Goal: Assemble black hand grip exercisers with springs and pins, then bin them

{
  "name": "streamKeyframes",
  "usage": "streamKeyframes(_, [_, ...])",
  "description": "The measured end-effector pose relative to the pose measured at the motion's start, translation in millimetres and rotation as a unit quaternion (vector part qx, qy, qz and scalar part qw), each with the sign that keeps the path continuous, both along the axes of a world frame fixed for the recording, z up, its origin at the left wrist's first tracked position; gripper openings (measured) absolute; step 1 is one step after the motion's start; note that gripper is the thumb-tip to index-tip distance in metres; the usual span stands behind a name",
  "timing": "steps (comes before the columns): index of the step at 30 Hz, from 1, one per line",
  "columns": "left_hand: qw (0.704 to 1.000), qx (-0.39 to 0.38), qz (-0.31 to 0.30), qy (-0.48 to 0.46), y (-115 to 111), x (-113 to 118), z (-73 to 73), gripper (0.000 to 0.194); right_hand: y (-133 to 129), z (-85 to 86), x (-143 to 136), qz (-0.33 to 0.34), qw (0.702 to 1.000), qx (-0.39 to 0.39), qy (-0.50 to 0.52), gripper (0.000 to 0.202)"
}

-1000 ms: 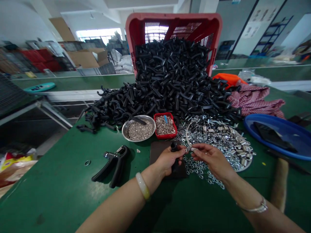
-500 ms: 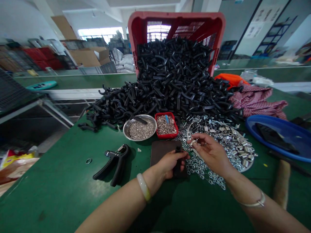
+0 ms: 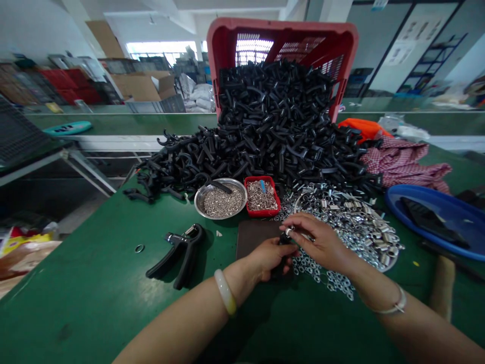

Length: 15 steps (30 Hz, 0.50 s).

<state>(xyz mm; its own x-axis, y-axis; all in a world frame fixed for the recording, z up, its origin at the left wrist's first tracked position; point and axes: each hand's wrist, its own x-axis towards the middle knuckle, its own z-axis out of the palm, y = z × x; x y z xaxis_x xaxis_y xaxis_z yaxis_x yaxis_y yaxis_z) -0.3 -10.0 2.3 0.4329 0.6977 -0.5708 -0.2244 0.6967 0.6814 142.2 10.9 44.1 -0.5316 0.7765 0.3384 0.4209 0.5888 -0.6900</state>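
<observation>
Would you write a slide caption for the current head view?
Left hand grips a black handle as right hand holds a small metal part at its top.

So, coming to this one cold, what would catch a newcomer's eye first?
Most likely the heap of black curved parts spilling from the tipped red crate across the back of the green table. Next, the glittering spread of small metal pieces at the right, beside the right hand. Then the assembled black hand grip lying by itself at the left.
</observation>
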Motion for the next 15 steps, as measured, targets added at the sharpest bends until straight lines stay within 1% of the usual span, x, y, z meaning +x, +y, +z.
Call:
streamKeyframes(2, [0.999, 0.037, -0.017, 0.009, -1, -2, 1.8, 0.021, 5, -4.0, 2, -0.018, 0.994, -0.099, 0.037, 0.018])
streamKeyframes(4, [0.995, 0.082, -0.047, 0.013, -2, -5, 2.9, 0.023, 10, -10.4, 3, -0.040, 0.970, -0.223, 0.091, 0.021])
streamKeyframes(5, [0.993, 0.096, -0.063, 0.012, -3, -6, 3.2, 0.023, 12, -14.1, 4, -0.043, 0.955, -0.270, 0.111, 0.024])
streamKeyframes(6, [0.992, 0.102, -0.075, 0.005, -3, -7, 3.2, 0.023, 14, -17.8, 5, -0.042, 0.944, -0.301, 0.125, 0.026])
streamKeyframes(8, [0.992, 0.089, -0.080, -0.032, -3, -11, 2.7, 0.023, 17, -24.5, 7, -0.036, 0.939, -0.316, 0.134, 0.031])
streamKeyframes(9, [0.993, 0.072, -0.077, -0.062, -2, -14, 2.2, 0.022, 19, -26.9, 10, -0.040, 0.944, -0.304, 0.125, 0.031])
streamKeyframes(10, [0.992, 0.049, -0.068, -0.098, 0, -16, 1.4, 0.022, 22, -28.4, 14, -0.054, 0.954, -0.277, 0.104, 0.030])
streamKeyframes(11, [0.989, 0.023, -0.054, -0.133, 2, -19, 0.4, 0.024, 26, -28.8, 20, -0.079, 0.968, -0.229, 0.068, 0.029])
streamKeyframes(12, [0.986, -0.007, -0.036, -0.165, 5, -22, -1.0, 0.025, 31, -28.1, 28, -0.116, 0.980, -0.160, 0.019, 0.028])
streamKeyframes(13, [0.981, -0.034, -0.015, -0.189, 9, -25, -2.8, 0.025, 36, -26.5, 39, -0.158, 0.984, -0.077, -0.040, 0.026])
streamKeyframes(14, [0.977, -0.053, 0.008, -0.204, 12, -27, -5.0, 0.025, 41, -24.1, 50, -0.200, 0.974, 0.005, -0.102, 0.025])
streamKeyframes(15, [0.975, -0.066, 0.030, -0.211, 16, -29, -7.5, 0.024, 46, -21.4, 62, -0.231, 0.956, 0.072, -0.164, 0.024])
